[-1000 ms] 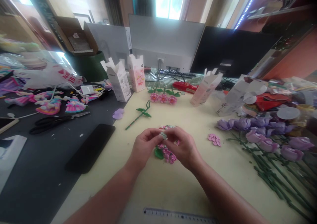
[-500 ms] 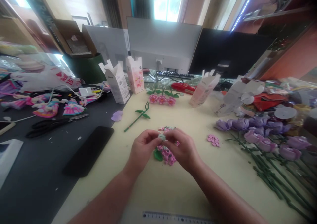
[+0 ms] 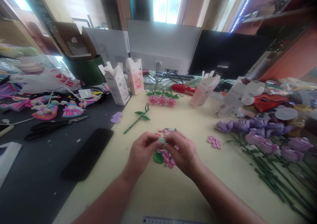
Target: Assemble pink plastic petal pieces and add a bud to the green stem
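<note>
Between the fingertips of both hands is a small pale green toy brick piece point(image 3: 162, 140). My left hand point(image 3: 143, 150) pinches it from the left, and my right hand point(image 3: 182, 151) pinches it from the right. Below and behind the hands lies a heap of small pink flower pieces point(image 3: 168, 159) with a green leaf piece point(image 3: 158, 157), partly hidden by my fingers. Farther off, a green toy stem with leaves point(image 3: 138, 117) rests on the cream mat. Three pink brick flowers point(image 3: 161, 101) lie in a row beyond it.
Pink petal pieces point(image 3: 214, 142) lie to the right, near several purple brick roses point(image 3: 262, 141). On the left are a black phone point(image 3: 88, 154), scissors point(image 3: 49, 127) and light purple petals point(image 3: 116, 117). Opened cartons point(image 3: 117, 85) stand behind, before the monitors point(image 3: 163, 46). A ruler point(image 3: 163, 220) lies in front.
The view has shifted slightly, so the scene sits a little lower. Both hands keep their pinch on the pale green piece, with only a slight shift of the fingers.
</note>
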`<state>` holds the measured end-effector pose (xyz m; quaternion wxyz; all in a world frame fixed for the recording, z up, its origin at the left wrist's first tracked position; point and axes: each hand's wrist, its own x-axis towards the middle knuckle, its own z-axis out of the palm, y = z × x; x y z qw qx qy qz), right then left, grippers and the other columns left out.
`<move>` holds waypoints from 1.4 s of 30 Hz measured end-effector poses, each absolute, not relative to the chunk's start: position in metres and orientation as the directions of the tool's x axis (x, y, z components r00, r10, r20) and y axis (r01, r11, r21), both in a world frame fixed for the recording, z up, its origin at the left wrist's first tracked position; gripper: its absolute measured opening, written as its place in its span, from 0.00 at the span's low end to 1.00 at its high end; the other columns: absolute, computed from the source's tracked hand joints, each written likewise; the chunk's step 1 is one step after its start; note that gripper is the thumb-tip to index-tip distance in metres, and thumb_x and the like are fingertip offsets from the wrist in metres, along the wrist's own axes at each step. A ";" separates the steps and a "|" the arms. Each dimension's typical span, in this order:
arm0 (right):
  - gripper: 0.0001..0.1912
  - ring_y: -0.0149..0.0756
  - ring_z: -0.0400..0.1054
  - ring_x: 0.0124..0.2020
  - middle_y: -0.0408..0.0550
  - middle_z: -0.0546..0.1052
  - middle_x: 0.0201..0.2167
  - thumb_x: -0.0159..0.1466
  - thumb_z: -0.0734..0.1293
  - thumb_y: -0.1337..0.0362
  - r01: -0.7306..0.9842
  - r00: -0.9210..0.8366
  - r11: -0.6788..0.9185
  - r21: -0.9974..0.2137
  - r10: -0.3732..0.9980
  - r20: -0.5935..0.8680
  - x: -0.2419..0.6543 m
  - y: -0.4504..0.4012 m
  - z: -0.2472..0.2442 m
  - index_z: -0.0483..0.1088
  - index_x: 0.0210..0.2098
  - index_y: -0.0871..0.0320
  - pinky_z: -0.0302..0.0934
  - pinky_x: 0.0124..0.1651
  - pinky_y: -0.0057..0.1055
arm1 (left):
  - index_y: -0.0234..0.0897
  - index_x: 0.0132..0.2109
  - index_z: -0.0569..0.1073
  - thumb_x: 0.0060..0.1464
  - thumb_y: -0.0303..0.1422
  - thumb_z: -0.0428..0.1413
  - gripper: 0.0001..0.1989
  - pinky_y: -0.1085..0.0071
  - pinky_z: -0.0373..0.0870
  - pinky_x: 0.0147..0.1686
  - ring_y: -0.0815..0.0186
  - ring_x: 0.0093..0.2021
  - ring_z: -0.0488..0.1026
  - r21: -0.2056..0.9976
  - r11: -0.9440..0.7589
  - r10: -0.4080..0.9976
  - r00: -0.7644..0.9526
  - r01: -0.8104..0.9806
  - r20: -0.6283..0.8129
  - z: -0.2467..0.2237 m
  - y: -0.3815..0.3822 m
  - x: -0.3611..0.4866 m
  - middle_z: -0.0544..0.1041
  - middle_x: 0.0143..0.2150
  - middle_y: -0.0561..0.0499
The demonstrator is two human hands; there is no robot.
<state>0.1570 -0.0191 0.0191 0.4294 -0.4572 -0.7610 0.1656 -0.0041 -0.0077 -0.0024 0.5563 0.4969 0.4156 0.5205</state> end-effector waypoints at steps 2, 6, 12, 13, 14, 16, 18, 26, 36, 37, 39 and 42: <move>0.03 0.35 0.67 0.31 0.45 0.72 0.28 0.61 0.67 0.70 0.547 -0.217 0.539 -0.640 0.830 0.513 0.156 -0.019 0.020 0.70 0.33 0.56 0.61 0.33 0.29 | 0.35 0.35 0.75 0.49 0.32 0.64 0.07 0.72 0.71 0.37 0.68 0.34 0.73 0.985 -0.037 0.992 0.113 -0.170 0.057 -0.001 -0.009 -0.004 0.77 0.32 0.53; 0.03 0.35 0.66 0.31 0.45 0.72 0.27 0.61 0.67 0.70 0.549 -0.217 0.555 -0.625 0.817 0.534 0.155 -0.020 0.020 0.69 0.32 0.56 0.61 0.33 0.29 | 0.36 0.35 0.75 0.50 0.32 0.63 0.06 0.74 0.71 0.36 0.69 0.34 0.73 0.980 -0.041 0.991 0.119 -0.194 0.065 0.000 -0.009 -0.004 0.77 0.31 0.54; 0.03 0.34 0.65 0.30 0.45 0.72 0.27 0.61 0.66 0.70 0.552 -0.210 0.571 -0.607 0.800 0.562 0.155 -0.020 0.018 0.68 0.31 0.57 0.60 0.33 0.29 | 0.36 0.36 0.75 0.51 0.32 0.63 0.06 0.75 0.70 0.35 0.70 0.33 0.72 0.984 -0.056 0.989 0.123 -0.168 0.077 -0.001 -0.010 -0.005 0.77 0.32 0.54; 0.03 0.34 0.65 0.30 0.45 0.72 0.27 0.61 0.66 0.70 0.551 -0.211 0.576 -0.604 0.796 0.567 0.155 -0.020 0.017 0.68 0.31 0.57 0.59 0.33 0.30 | 0.36 0.36 0.75 0.51 0.32 0.63 0.06 0.75 0.70 0.35 0.70 0.33 0.72 0.984 -0.055 0.989 0.125 -0.167 0.076 -0.001 -0.010 -0.005 0.76 0.32 0.54; 0.03 0.35 0.65 0.31 0.45 0.72 0.27 0.61 0.66 0.70 0.548 -0.214 0.581 -0.602 0.793 0.571 0.155 -0.020 0.017 0.68 0.32 0.57 0.59 0.33 0.30 | 0.36 0.36 0.75 0.51 0.32 0.63 0.06 0.75 0.70 0.35 0.70 0.33 0.72 0.984 -0.055 0.989 0.126 -0.168 0.077 -0.001 -0.010 -0.005 0.76 0.31 0.55; 0.03 0.35 0.65 0.31 0.45 0.73 0.27 0.61 0.66 0.71 0.542 -0.220 0.590 -0.599 0.787 0.576 0.155 -0.020 0.017 0.68 0.32 0.57 0.59 0.33 0.30 | 0.36 0.36 0.75 0.51 0.32 0.62 0.05 0.76 0.70 0.35 0.71 0.33 0.72 0.983 -0.060 0.989 0.126 -0.173 0.083 -0.001 -0.010 -0.005 0.76 0.31 0.55; 0.03 0.35 0.65 0.31 0.45 0.73 0.27 0.61 0.66 0.71 0.537 -0.223 0.598 -0.595 0.781 0.583 0.155 -0.020 0.017 0.68 0.33 0.57 0.59 0.34 0.30 | 0.36 0.36 0.75 0.51 0.32 0.62 0.05 0.76 0.70 0.35 0.71 0.33 0.72 0.982 -0.064 0.988 0.127 -0.175 0.087 -0.001 -0.010 -0.005 0.76 0.31 0.55; 0.04 0.34 0.64 0.31 0.44 0.72 0.27 0.62 0.66 0.71 0.531 -0.229 0.624 -0.573 0.757 0.612 0.154 -0.022 0.016 0.68 0.33 0.57 0.59 0.34 0.30 | 0.36 0.36 0.75 0.51 0.31 0.62 0.05 0.77 0.70 0.35 0.71 0.32 0.72 0.978 -0.069 0.987 0.129 -0.196 0.095 -0.002 -0.012 -0.004 0.75 0.30 0.56; 0.04 0.33 0.64 0.30 0.44 0.71 0.26 0.60 0.67 0.71 0.529 -0.186 0.568 -0.630 0.802 0.568 0.153 -0.021 0.016 0.68 0.32 0.57 0.59 0.32 0.29 | 0.36 0.36 0.75 0.52 0.32 0.62 0.05 0.78 0.70 0.35 0.72 0.32 0.72 0.975 -0.030 0.992 0.115 -0.220 0.057 -0.003 -0.011 -0.003 0.76 0.31 0.56; 0.04 0.33 0.64 0.29 0.43 0.71 0.25 0.60 0.68 0.71 0.525 -0.168 0.538 -0.660 0.825 0.539 0.153 -0.021 0.015 0.69 0.31 0.57 0.59 0.32 0.29 | 0.37 0.37 0.76 0.52 0.32 0.62 0.05 0.77 0.71 0.36 0.71 0.33 0.73 0.972 -0.013 0.993 0.115 -0.233 0.040 -0.004 -0.010 -0.003 0.77 0.32 0.55; 0.03 0.33 0.65 0.29 0.43 0.71 0.25 0.60 0.69 0.70 0.493 -0.127 0.464 -0.736 0.875 0.467 0.152 -0.020 0.014 0.70 0.31 0.57 0.59 0.32 0.29 | 0.37 0.39 0.77 0.52 0.33 0.62 0.07 0.73 0.72 0.39 0.69 0.36 0.74 0.963 0.021 0.992 0.126 -0.267 0.013 -0.006 -0.008 -0.003 0.79 0.35 0.53; 0.02 0.34 0.67 0.30 0.44 0.74 0.27 0.60 0.69 0.68 0.391 -0.079 0.352 -0.850 0.933 0.351 0.152 -0.019 0.013 0.72 0.33 0.57 0.61 0.33 0.30 | 0.37 0.42 0.77 0.52 0.32 0.62 0.09 0.69 0.72 0.44 0.65 0.40 0.75 0.949 0.046 0.986 0.167 -0.312 0.007 -0.010 -0.006 -0.004 0.80 0.39 0.50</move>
